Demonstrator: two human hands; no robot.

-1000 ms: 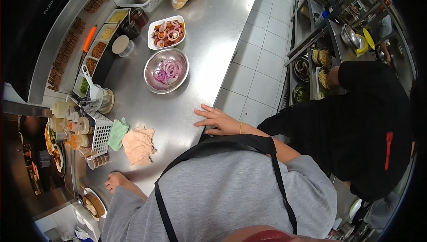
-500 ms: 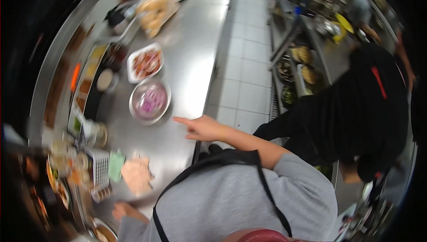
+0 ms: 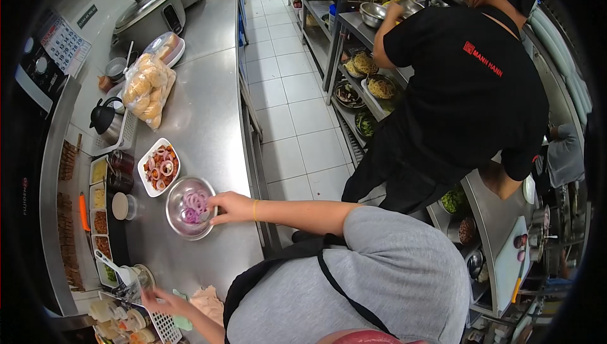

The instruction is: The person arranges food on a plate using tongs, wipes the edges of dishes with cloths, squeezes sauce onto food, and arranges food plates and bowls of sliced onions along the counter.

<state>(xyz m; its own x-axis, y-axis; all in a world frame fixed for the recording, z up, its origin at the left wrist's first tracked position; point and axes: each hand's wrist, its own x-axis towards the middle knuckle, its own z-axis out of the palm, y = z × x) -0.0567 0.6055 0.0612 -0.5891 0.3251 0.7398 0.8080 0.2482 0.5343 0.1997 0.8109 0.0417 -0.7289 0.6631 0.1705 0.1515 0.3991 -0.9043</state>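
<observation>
My right hand [image 3: 231, 208] is closed on the near rim of a round metal bowl [image 3: 183, 230]. Purple onion rings [image 3: 195, 206] lie inside that bowl. Just beyond it stands a white dish [image 3: 174, 149] of reddish-brown pieces topped with onion rings. At the lower left, my left hand [image 3: 165, 303] is open, its fingers stretched out and partly blurred by motion. It hovers over the edge of a white plastic basket [image 3: 165, 328], close to a glass jar [image 3: 144, 277] with a white-handled utensil by it. A peach-coloured cloth [image 3: 207, 305] lies beside the left forearm.
A bag of bread rolls [image 3: 148, 91] and a slow cooker [image 3: 152, 18] stand farther along the steel counter [image 3: 215, 91]. Condiment trays [image 3: 100, 221] line its left side. A co-worker in black [image 3: 468, 91] stands across the tiled aisle [image 3: 291, 135], by shelves of food bowls.
My right hand has moved from beside the bowl onto its rim. My left hand has moved forward and left to the basket. The view has shifted and sharpened.
</observation>
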